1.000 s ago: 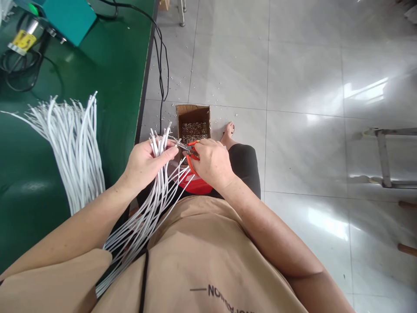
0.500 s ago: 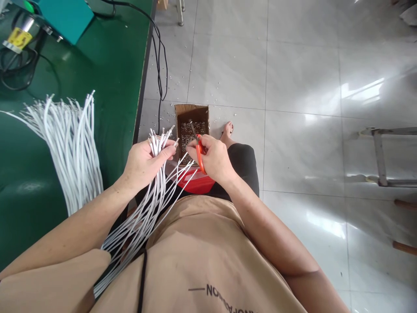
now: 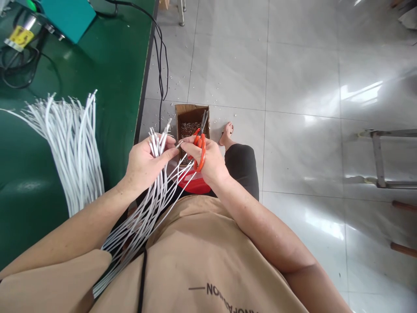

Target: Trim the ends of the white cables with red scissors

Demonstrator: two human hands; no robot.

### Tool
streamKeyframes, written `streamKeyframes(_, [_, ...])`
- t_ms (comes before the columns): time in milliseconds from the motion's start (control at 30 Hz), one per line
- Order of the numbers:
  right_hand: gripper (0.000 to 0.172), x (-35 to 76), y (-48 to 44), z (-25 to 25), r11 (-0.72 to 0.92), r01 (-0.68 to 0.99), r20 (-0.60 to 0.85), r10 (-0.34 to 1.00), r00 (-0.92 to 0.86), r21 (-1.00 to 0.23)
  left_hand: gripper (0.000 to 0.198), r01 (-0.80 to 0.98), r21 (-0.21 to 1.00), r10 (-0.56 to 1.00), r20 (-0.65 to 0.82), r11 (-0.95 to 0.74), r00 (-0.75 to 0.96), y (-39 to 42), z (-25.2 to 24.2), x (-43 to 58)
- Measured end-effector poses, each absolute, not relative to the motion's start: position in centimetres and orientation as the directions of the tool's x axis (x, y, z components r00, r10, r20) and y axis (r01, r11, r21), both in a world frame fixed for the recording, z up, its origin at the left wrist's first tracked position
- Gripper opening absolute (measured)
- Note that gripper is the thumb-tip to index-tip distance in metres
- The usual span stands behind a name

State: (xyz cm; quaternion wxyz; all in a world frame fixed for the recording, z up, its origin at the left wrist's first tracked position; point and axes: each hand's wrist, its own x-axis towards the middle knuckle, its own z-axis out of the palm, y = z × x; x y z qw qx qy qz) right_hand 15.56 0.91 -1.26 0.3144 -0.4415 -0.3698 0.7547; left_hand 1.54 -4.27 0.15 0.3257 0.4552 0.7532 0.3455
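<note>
A bundle of white cables (image 3: 157,184) runs up from my lap, and my left hand (image 3: 146,158) is closed around it near the cut ends. Between the left thumb and fingers one cable end sticks out to the right. My right hand (image 3: 208,158) pinches that cable end with thumb and forefinger. Red-handled scissors (image 3: 201,152) hang on the same hand, their blades pointing up and away from me. Several loose cables of the bundle fan out below the right fingers. Both hands are over an open cardboard box (image 3: 192,109) on the floor, with small scraps inside.
On the green table (image 3: 120,56) at left lies a thick second bundle of white cables (image 3: 76,152). A teal machine (image 3: 70,19) and black cords stand farther back. Scraps dot the tiled floor (image 3: 234,78). Something red (image 3: 197,184) sits at my lap; a metal-legged stool (image 3: 378,158) is at right.
My right hand has moved slightly left onto the cable end at my left fingers. The scissors have turned, their blades now pointing up and right instead of up and left.
</note>
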Motion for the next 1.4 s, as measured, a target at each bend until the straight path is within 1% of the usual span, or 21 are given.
streamKeyframes(67, [0.01, 15.2, 0.6, -1.6, -0.559, -0.22, -0.442, 0.795, -0.415, -0.799, 0.016, 0.365, 0.867, 0.912, -0.21, 0.34, -0.351, -4.2, -0.1, 1.5])
streamKeyframes(167, [0.018, 14.8, 0.2, -2.2, -0.601, -0.297, -0.455, 0.777, -0.435, -0.742, 0.012, 0.136, 0.938, 0.926, -0.278, 0.319, -0.254, -4.1, -0.5, 1.4])
streamKeyframes(233, [0.017, 14.7, 0.2, -2.5, -0.633, -0.286, -0.469, 0.746, -0.473, -0.719, 0.014, -0.018, 0.946, 0.928, -0.322, 0.324, -0.189, -4.0, -0.5, 1.4])
streamKeyframes(300, [0.02, 15.0, 0.5, -2.7, -0.637, -0.215, -0.495, 0.733, -0.467, -0.74, 0.016, -0.127, 0.93, 0.924, -0.361, 0.346, -0.127, -3.9, -0.4, 1.5])
streamKeyframes(367, [0.023, 15.5, 0.9, -2.6, -0.581, -0.137, -0.504, 0.782, -0.367, -0.802, 0.017, -0.172, 0.916, 0.921, -0.381, 0.363, -0.085, -3.8, -0.3, 1.6])
streamKeyframes(433, [0.021, 15.9, 1.2, -2.3, -0.483, -0.1, -0.447, 0.858, -0.254, -0.87, 0.018, -0.183, 0.912, 0.918, -0.387, 0.368, -0.083, -3.8, -0.3, 1.7])
streamKeyframes(467, [0.018, 16.1, 1.2, -2.0, -0.44, -0.096, -0.41, 0.882, -0.233, -0.893, 0.019, -0.187, 0.909, 0.914, -0.394, 0.373, -0.094, -3.8, -0.3, 1.7])
streamKeyframes(533, [0.017, 16.2, 1.2, -1.6, -0.402, -0.099, -0.36, 0.886, -0.293, -0.91, 0.02, -0.212, 0.899, 0.901, -0.414, 0.383, -0.129, -3.9, -0.4, 1.7])
streamKeyframes(600, [0.022, 16.1, 0.9, -1.4, -0.416, -0.099, -0.346, 0.847, -0.404, -0.904, 0.02, -0.25, 0.885, 0.884, -0.438, 0.392, -0.164, -3.9, -0.5, 1.6])
streamKeyframes(667, [0.022, 15.9, 0.6, -1.4, -0.413, -0.084, -0.344, 0.84, -0.42, -0.907, 0.018, -0.282, 0.87, 0.868, -0.462, 0.405, -0.18, -4.0, -0.5, 1.6])
streamKeyframes(733, [0.019, 15.8, 0.6, -1.5, -0.362, -0.052, -0.329, 0.89, -0.316, -0.931, 0.014, -0.304, 0.855, 0.856, -0.485, 0.42, -0.18, -4.0, -0.4, 1.5])
streamKeyframes(800, [0.017, 16.0, 0.8, -1.4, -0.285, -0.022, -0.275, 0.94, -0.203, -0.958, 0.012, -0.326, 0.841, 0.848, -0.502, 0.433, -0.17, -3.9, -0.4, 1.5])
streamKeyframes(900, [0.018, 16.2, 1.2, -0.9, -0.173, -0.004, -0.169, 0.967, -0.192, -0.985, 0.013, -0.34, 0.831, 0.847, -0.509, 0.439, -0.151, -3.9, -0.5, 1.6])
streamKeyframes(1000, [0.016, 16.2, 1.6, -0.1, -0.138, 0.105, -0.162, 0.948, -0.273, -0.985, 0.015, -0.256, 0.876, 0.874, -0.457, 0.409, -0.168, -3.9, -0.6, 1.6])
streamKeyframes(1033, [0.016, 16.1, 1.6, 0.1, -0.142, 0.146, -0.18, 0.94, -0.291, -0.979, 0.018, -0.175, 0.905, 0.887, -0.418, 0.387, -0.199, -3.9, -0.6, 1.5])
streamKeyframes(1100, [0.016, 16.0, 1.6, 0.3, -0.161, 0.19, -0.214, 0.928, -0.305, -0.968, 0.027, 0.068, 0.936, 0.911, -0.317, 0.346, -0.263, -4.0, -0.3, 1.5])
streamKeyframes(1167, [0.018, 15.8, 1.4, 0.2, -0.188, 0.183, -0.239, 0.918, -0.318, -0.965, 0.035, 0.296, 0.902, 0.927, -0.226, 0.315, -0.298, -4.1, 0.0, 1.5])
streamKeyframes(1200, [0.019, 15.8, 1.2, 0.1, -0.201, 0.172, -0.248, 0.911, -0.328, -0.964, 0.037, 0.358, 0.881, 0.932, -0.204, 0.309, -0.301, -4.2, 0.0, 1.5])
streamKeyframes(1267, [0.021, 15.9, 1.1, 0.0, -0.23, 0.135, -0.265, 0.892, -0.366, -0.964, 0.038, 0.352, 0.882, 0.93, -0.21, 0.313, -0.3, -4.2, -0.1, 1.4])
streamKeyframes(1333, [0.022, 16.1, 1.2, 0.0, -0.29, 0.058, -0.284, 0.847, -0.449, -0.955, 0.038, 0.213, 0.925, 0.925, -0.249, 0.315, -0.287, -4.2, -0.4, 1.4])
streamKeyframes(1400, [0.021, 16.4, 1.5, -0.1, -0.388, -0.033, -0.304, 0.767, -0.565, -0.921, 0.036, 0.021, 0.947, 0.922, -0.306, 0.319, -0.236, -4.2, -0.8, 1.4])
